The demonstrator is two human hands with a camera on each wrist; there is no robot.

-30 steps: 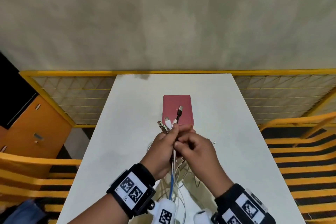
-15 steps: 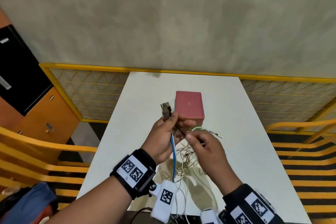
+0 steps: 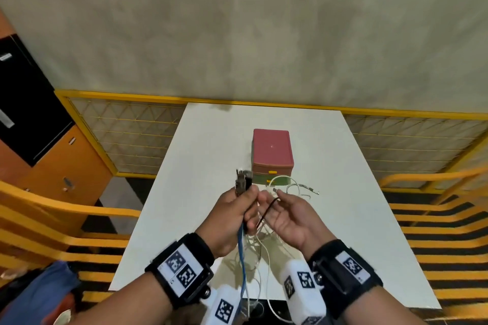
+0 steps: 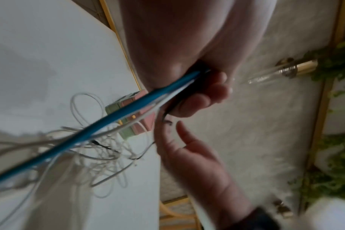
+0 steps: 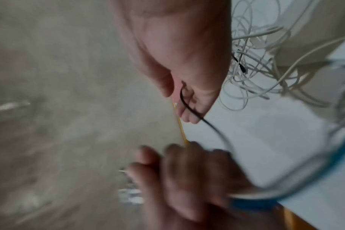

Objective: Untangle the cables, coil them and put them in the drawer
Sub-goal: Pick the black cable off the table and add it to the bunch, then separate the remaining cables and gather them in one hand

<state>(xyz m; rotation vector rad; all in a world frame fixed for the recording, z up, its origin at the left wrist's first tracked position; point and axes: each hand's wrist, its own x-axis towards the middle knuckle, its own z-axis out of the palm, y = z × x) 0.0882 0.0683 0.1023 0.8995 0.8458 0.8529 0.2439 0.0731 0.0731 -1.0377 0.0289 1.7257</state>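
My left hand [image 3: 237, 208] grips a bundle of cable ends above the white table [image 3: 343, 219]; connectors [image 3: 241, 182] stick up from the fist. A blue cable [image 3: 241, 258] hangs from the fist to the near edge, also visible in the left wrist view [image 4: 128, 109]. My right hand [image 3: 287, 216] is palm up beside it, fingers relaxed, with a thin black cable [image 5: 207, 123] lying across them. A tangle of white cables [image 3: 258, 243] sits under both hands. The small drawer box [image 3: 272, 150], pink on top and green below, stands just beyond, its drawers closed.
Loose white cable ends [image 3: 295, 187] lie by the box's front right. Yellow railing [image 3: 237, 100] runs behind the table. Yellow slatted benches [image 3: 435, 232] flank both sides. An orange cabinet [image 3: 52, 166] stands at the left.
My right hand has gone from pinching the cables beside the left fist to lying palm up and relaxed. The left hand keeps its grip on the bundle.
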